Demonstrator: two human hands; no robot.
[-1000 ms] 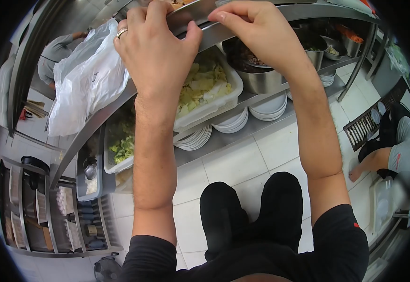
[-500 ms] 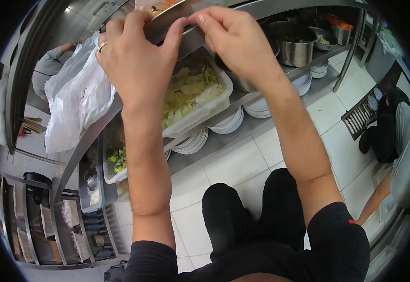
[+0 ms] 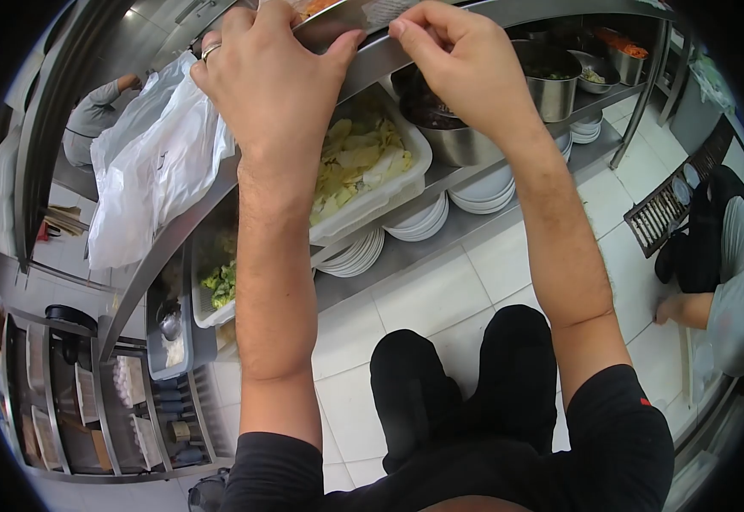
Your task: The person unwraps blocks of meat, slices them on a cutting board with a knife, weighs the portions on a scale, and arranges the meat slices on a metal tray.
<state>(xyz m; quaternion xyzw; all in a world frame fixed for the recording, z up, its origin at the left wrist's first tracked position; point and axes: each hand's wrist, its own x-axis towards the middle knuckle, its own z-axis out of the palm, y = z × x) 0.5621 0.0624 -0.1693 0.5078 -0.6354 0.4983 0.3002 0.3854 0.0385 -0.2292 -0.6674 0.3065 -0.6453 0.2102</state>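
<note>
At the top of the view, my left hand [image 3: 274, 94], with a ring on one finger, is at the near edge of a metal tray [image 3: 329, 24] holding orange food. Its thumb stretches out to the right; the other fingertips are partly hidden. My right hand [image 3: 467, 77] is at the right end of this tray, thumb and forefinger pinched together. Whatever they pinch is too small to make out. Crumpled clear plastic [image 3: 386, 10] lies between the hands. Left of my left hand hangs a white plastic bag [image 3: 158, 162].
Below my hands, a shelf bears a tub of sliced pale vegetables [image 3: 359, 162], a broccoli tub [image 3: 218, 286] and metal pots [image 3: 551, 90]. Stacked plates [image 3: 483, 192] sit lower. A person in grey [image 3: 99, 119] is at far left; another person's arm [image 3: 688, 310] is at right.
My hands have moved apart, the right one shifting right. Earlier my left thumb and right fingertips met over the tray edge. The other person's arm at right has moved up.
</note>
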